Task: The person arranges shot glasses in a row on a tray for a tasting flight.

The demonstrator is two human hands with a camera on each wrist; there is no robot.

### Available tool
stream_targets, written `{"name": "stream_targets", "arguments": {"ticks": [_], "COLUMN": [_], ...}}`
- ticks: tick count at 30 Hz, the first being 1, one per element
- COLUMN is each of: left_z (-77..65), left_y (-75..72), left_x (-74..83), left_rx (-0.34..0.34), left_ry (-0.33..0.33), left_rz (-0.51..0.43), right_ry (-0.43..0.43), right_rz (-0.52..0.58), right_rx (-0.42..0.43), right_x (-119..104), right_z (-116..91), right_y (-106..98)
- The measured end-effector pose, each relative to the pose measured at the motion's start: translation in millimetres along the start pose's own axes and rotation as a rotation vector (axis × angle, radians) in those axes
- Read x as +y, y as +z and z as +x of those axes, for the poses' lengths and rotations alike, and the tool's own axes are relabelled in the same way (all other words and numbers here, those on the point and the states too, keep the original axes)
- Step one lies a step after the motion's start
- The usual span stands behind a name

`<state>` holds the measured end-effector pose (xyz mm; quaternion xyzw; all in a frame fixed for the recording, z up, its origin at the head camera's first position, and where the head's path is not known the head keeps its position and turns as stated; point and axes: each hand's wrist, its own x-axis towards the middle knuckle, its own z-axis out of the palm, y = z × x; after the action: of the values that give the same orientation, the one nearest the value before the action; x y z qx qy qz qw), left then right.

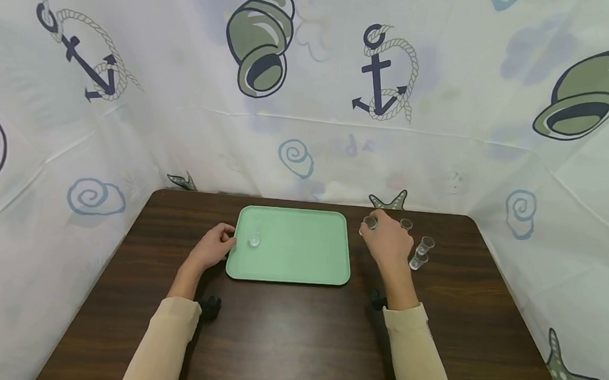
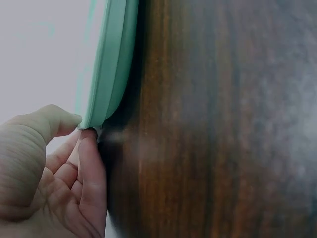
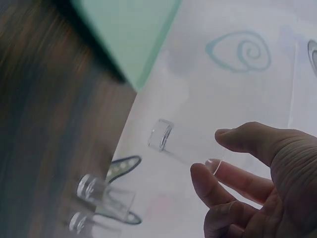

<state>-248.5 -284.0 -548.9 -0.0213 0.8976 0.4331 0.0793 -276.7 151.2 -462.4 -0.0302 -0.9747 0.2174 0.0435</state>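
My left hand [image 1: 213,246] pinches the left edge of a pale green tray [image 1: 301,248], its thumb [image 2: 62,120] at the rim in the left wrist view. On the tray's left side stands a small clear shot glass [image 1: 254,239]. Beyond the tray's right edge, my right hand [image 1: 387,237] holds another clear shot glass [image 1: 370,222]. In the right wrist view, thumb and fingers are around the rim end of this glass [image 3: 161,135], and its thick base points away from the palm. Part of the right fingers is hidden in the head view.
More clear shot glasses are on the right of the dark wooden table [image 1: 295,340]: one glass [image 1: 406,224] just behind the right hand, another [image 1: 426,245] and a third [image 1: 417,261] nearer. A patterned white cloth [image 1: 316,161] hangs behind the table and at both sides.
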Motion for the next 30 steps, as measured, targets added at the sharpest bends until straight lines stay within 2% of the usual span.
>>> {"name": "stream_targets", "arguments": {"ticks": [7, 20, 30], "left_z": [2.9, 6.3, 5.3], "left_y": [0.5, -1.0, -0.5], "left_x": [-0.3, -3.4, -3.1], "left_rx": [-0.01, -0.016, -0.02], "left_ry": [-0.006, -0.009, -0.009], "left_rz": [-0.021, -0.015, -0.008], "right_ry": [-0.042, -0.113, -0.129], "right_rz": [-0.014, -0.036, -0.04], "right_rx": [0.029, 0.028, -0.036], "right_x": [-21.0, -52.5, -70.8], "right_z": [-1.2, -1.4, -2.2], "right_y": [3.8, 17.1, 23.3]}}
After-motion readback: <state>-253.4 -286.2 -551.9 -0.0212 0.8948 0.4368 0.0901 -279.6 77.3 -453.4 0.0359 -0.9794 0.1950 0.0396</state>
